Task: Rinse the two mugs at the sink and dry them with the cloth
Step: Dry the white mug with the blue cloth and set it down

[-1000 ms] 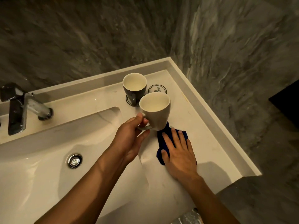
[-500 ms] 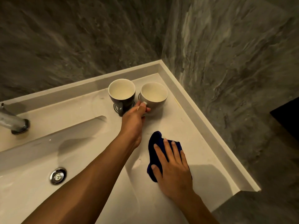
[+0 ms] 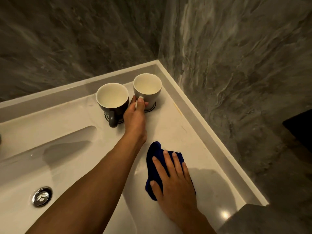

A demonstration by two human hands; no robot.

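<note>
White mug (image 3: 147, 89): stands on its coaster in the back corner, just beside the dark mug (image 3: 112, 100).
Left hand (image 3: 135, 114): fingers pinch the white mug's handle.
Right hand (image 3: 173, 181): lies flat and open on the blue cloth (image 3: 154, 159).
Risk: a jerky pull-away could knock the mugs together or tip one.

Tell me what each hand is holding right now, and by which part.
The left hand grips the white mug by its handle. The right hand grips nothing; it lies flat on the blue cloth.
</note>
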